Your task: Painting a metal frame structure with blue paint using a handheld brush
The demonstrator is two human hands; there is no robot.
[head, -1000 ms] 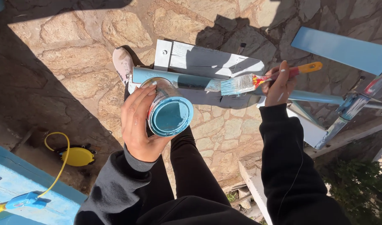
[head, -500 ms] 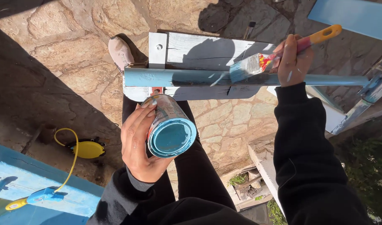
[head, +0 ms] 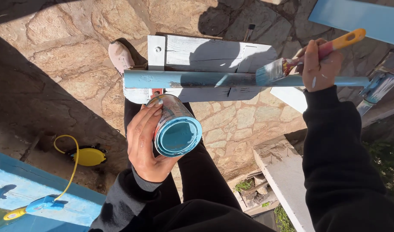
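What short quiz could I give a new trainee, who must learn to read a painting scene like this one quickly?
1. Multiple choice: what does the left hand hold? A) a roller B) an open paint can C) a rag
2. True or false: the brush in the right hand has its bristles on the blue rail.
3. Fill in: the yellow object lies on the ____ paving.

Key: 1 B. 2 true; the bristles meet the rail's right part. 3 stone.
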